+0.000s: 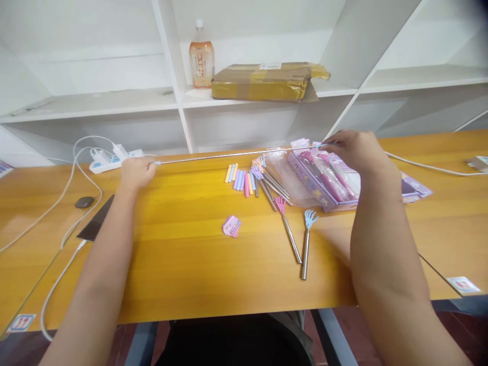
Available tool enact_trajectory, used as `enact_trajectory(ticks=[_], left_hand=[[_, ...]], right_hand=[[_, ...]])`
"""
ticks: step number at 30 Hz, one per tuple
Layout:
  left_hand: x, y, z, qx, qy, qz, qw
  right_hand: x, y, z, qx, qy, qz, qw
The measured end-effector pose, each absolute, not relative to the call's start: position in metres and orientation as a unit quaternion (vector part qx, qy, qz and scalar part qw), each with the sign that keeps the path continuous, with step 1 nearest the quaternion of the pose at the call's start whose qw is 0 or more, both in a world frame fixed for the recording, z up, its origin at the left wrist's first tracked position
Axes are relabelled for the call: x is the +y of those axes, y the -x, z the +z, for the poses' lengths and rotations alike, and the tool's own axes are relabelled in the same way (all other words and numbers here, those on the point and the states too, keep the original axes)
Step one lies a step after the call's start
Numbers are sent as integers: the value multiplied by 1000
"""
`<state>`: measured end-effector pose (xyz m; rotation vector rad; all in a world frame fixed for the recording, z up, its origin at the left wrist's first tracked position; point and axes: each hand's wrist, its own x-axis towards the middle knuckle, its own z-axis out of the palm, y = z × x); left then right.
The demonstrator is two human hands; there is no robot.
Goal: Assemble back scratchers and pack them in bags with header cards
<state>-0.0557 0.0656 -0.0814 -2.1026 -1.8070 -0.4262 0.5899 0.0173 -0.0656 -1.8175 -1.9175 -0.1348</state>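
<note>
A thin telescopic back scratcher (229, 155) is stretched out nearly level above the far part of the table. My left hand (138, 172) is closed around its left end, where a bit of light blue shows. At the other end, my right hand (353, 147) pinches a light-blue part. Below the rod lie several short pastel tubes (239, 181) and a pile of metal back scratchers (271, 187) with coloured claws. Closer to me rest a pink-clawed back scratcher (290, 234) and a blue-clawed back scratcher (306, 249). Small purple-pink cards (231, 226) lie left of them.
Under my right hand is a purple box (324, 199) holding wrapped pink items, with clear plastic (285, 178) beside it. A power strip (102, 165), cables, a dark phone (93, 223) and a black mouse-like object (84, 202) sit left. The shelf holds a bottle (202, 61) and a taped carton (263, 84).
</note>
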Motion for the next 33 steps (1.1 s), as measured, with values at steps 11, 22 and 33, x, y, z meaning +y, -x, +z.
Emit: enact_trajectory(ticks=[11,22,33], left_hand=[[53,4,-71,-609,774,-114,133],[-26,-119,-68,-601,787,-126,60],[-16,-110,-58,-591,802,-78,38]], right_hand=[[8,-551,-50,-741,625,-76,234],[-37,-382,-45,-874,401,-162,223],[-52,-375,-37,-879,427,-122,173]])
